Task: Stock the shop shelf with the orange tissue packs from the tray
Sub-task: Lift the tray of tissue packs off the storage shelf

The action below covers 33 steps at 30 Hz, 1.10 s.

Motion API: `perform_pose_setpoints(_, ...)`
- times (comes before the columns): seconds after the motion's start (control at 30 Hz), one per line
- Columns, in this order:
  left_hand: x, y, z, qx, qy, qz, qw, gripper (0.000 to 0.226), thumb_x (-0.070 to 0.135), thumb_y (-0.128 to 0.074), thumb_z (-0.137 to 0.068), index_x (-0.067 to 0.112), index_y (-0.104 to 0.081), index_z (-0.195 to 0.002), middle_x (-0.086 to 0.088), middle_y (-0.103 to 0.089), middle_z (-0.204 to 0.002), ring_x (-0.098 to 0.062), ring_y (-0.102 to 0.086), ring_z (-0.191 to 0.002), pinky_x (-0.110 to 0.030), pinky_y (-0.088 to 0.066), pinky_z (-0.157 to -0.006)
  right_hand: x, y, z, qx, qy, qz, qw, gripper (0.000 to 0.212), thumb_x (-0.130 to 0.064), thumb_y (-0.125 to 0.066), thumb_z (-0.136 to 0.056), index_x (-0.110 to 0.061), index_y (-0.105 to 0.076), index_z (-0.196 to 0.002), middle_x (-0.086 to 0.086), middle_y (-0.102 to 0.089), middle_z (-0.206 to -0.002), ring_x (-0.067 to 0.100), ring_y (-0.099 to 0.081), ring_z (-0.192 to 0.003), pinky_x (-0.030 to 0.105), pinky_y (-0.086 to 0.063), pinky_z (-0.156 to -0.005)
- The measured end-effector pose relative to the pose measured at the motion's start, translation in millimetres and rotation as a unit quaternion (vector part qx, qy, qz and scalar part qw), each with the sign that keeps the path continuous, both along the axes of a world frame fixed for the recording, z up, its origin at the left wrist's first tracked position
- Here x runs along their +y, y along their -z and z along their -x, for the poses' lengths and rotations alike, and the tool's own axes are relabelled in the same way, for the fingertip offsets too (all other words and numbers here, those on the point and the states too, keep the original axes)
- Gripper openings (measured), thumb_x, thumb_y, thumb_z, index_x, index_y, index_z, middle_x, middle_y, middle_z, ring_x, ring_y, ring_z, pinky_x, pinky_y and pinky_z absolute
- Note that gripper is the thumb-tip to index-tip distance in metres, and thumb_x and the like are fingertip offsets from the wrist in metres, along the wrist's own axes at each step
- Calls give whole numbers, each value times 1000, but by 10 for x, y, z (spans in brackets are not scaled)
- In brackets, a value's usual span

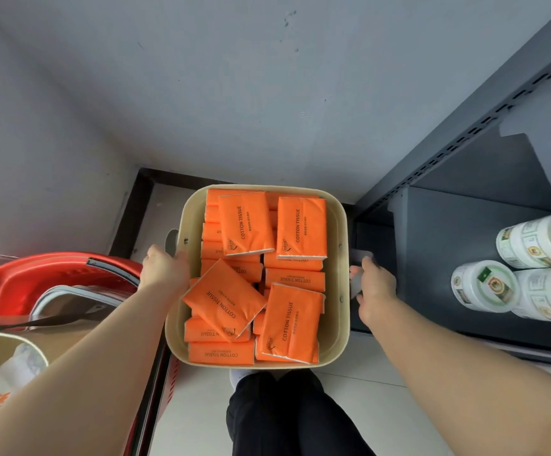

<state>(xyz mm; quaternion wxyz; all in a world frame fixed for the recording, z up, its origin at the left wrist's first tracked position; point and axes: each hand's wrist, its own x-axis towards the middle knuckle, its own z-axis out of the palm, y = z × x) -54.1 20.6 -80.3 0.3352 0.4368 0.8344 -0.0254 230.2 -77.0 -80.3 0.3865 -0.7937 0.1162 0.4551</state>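
Note:
A beige tray (pixel 336 225) sits low in front of me, filled with several orange tissue packs (pixel 246 225) marked COTTON TISSUE, some flat and some on edge. My left hand (pixel 164 268) grips the grey handle on the tray's left side. My right hand (pixel 374 287) grips the grey handle on its right side. The dark grey shop shelf (pixel 464 232) stands to the right of the tray, its lower board partly bare.
White cylindrical containers with green labels (pixel 484 286) lie on the shelf at the right. A red shopping basket (pixel 53 278) and another beige tray with white bags (pixel 1 373) stand at the left. A grey wall is ahead, my dark-trousered legs (pixel 293 416) below.

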Motion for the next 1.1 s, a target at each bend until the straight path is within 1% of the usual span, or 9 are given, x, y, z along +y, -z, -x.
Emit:
perform_pose_setpoints(0.07, -2, -38, -20, 1, 8, 9, 1000, 57, 34, -42, -98, 7, -26, -144, -19, -49, -132, -35, -57, -108, -40, -51, -73, -30, -44, 9, -37, -30, -30, 998, 36, -29, -56, -95, -14, -53, -127, 5, -62, -84, 14, -58, -77, 35, -48, -88)
perform_pose_setpoints(0.13, -12, -62, -25, 0, 8, 23, 1000, 55, 33, -42, -98, 5, -27, -143, -19, -51, -127, -35, -58, -105, -40, -50, -71, -54, -101, 7, -64, -104, -36, 992, 32, -25, -59, -92, -12, -53, -121, 6, -61, -87, 11, -57, -75, 26, -47, -79)
perform_pose_setpoints(0.23, -58, -109, -30, -11, -16, 58, 998, 51, 31, -44, -96, 1, -34, -136, -20, -57, -117, -35, -60, -95, -40, -48, -66, -56, -171, 10, -94, -258, 20, 961, 36, -23, -64, -82, -6, -55, -112, 5, -59, -89, 16, -55, -76, 24, -38, -58)
perform_pose_setpoints(0.33, -126, -108, -13, -35, -58, 79, 995, 51, 34, -47, -96, 0, -38, -133, -16, -57, -109, -30, -59, -87, -36, -47, -65, 21, -194, 51, -125, -352, 96, 923, 41, -28, -64, -80, -4, -52, -111, 5, -59, -89, 21, -56, -74, 29, -44, -58)
perform_pose_setpoints(0.47, -118, -45, 34, -81, -103, 88, 987, 53, 40, -48, -94, 1, -43, -130, -13, -57, -100, -20, -53, -68, -29, -40, -52, 134, -183, 165, -150, -367, 130, 909, 39, -28, -63, -89, -13, -30, -104, 5, -50, -84, 19, -52, -69, 30, -41, -56)
perform_pose_setpoints(0.7, 8, 117, 110, -176, -181, 105, 962, 59, 54, -46, -89, 5, -53, -120, -15, -62, -104, -33, -61, -93, -45, -51, -87, 204, -82, 398, -190, -389, 159, 888, 42, -40, -59, -91, -13, -29, -103, 7, -54, -86, 19, -53, -63, 29, -41, -54)
perform_pose_setpoints(0.83, 57, 179, 128, -199, -222, 102, 949, 81, 74, -47, -75, 9, -52, -124, -14, -63, -108, -35, -61, -95, -48, -51, -84, 207, -61, 402, -196, -393, 159, 884, 42, -40, -58, -92, -12, -29, -104, 6, -52, -86, 18, -52, -62, 27, -39, -52)
perform_pose_setpoints(1.0, 54, 146, 127, -220, -246, 93, 939, 82, 64, -66, -74, 11, -40, -132, -14, -56, -117, -36, -58, -105, -49, -48, -86, 185, -58, 449, -212, -399, 158, 878, 41, -40, -56, -92, -12, -28, -104, 8, -54, -93, 23, -56, -74, 35, -48, -68)
perform_pose_setpoints(1.1, 25, 95, 194, -231, -260, -20, 937, 74, 45, -80, -68, 13, -44, -125, -9, -60, -112, -30, -63, -99, -46, -53, -85, 145, -103, 489, -209, -398, 145, 881, 40, -41, -55, -93, -12, -29, -105, 7, -54, -94, 26, -59, -83, 39, -51, -77)
